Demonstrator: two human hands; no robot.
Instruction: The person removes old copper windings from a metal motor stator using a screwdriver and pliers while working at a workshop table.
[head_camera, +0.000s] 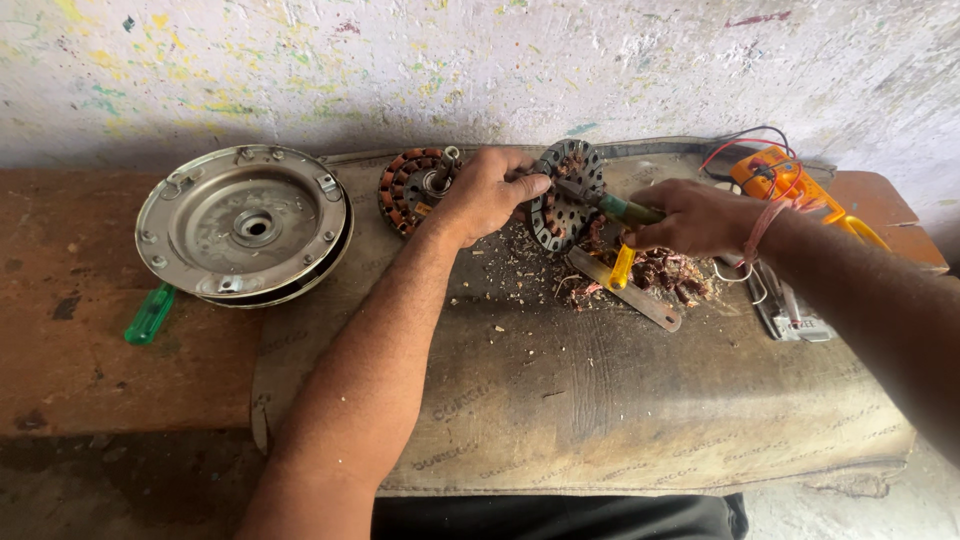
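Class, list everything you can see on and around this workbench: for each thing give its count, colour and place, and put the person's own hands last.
stator core: one, dark metal, held upright at mat centre.
wound stator: one, copper coils, behind left hand.
round metal covers: two stacked, silver, bench left.
loose screwdriver: one, green handle, bench left of mat.
held tool: one, green handle, tip in the core.
flat metal bar: one, grey, below the core.
yellow-handled tool: one, lying on the bar.
stripped wire scraps: heap, reddish brown, under right hand.
meter: one, orange, red and black leads, right rear.
mat: one, worn tan, covering bench.
left hand: steadies the core.
right hand: grips the green-handled tool.
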